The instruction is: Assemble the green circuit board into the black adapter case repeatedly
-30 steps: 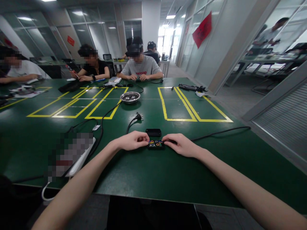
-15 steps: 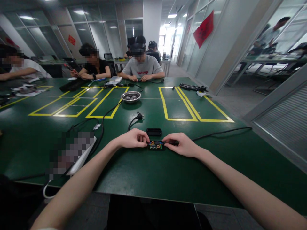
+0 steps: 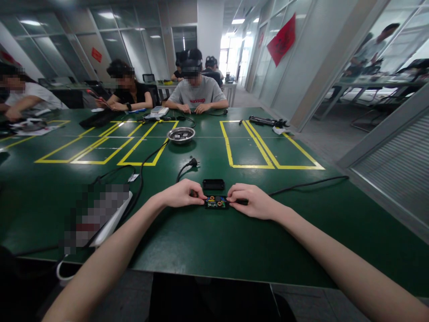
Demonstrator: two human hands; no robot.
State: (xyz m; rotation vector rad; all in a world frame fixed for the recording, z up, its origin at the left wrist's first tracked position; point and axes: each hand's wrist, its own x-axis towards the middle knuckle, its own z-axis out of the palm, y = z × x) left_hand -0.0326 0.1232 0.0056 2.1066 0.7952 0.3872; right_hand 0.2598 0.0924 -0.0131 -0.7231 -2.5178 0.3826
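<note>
An opened black power adapter [image 3: 216, 203] lies on the green table, its circuit board with copper-coloured coils facing up. My left hand [image 3: 185, 193] is closed in a pinch at the adapter's left end, by the cable there. At the right end my right hand [image 3: 247, 200] pinches too, with a black cable running out behind it. The fingers hide exactly where the cables meet the case. Just beyond the adapter rests its black cover [image 3: 213, 184], hollow side up. A black mains plug [image 3: 193, 163] on a cable lies beyond my left hand.
Farther off stands a metal bowl [image 3: 181, 135] with small metal parts. A white power strip [image 3: 112, 219], partly blurred, lies left of my left forearm. Yellow tape [image 3: 254, 167] marks the table. Several people sit across from me. A black tripod-like object [image 3: 266, 121] lies at the far right.
The camera view has shifted slightly. My hands stay at both ends of the adapter, with only small finger movements; the cover stays in place.
</note>
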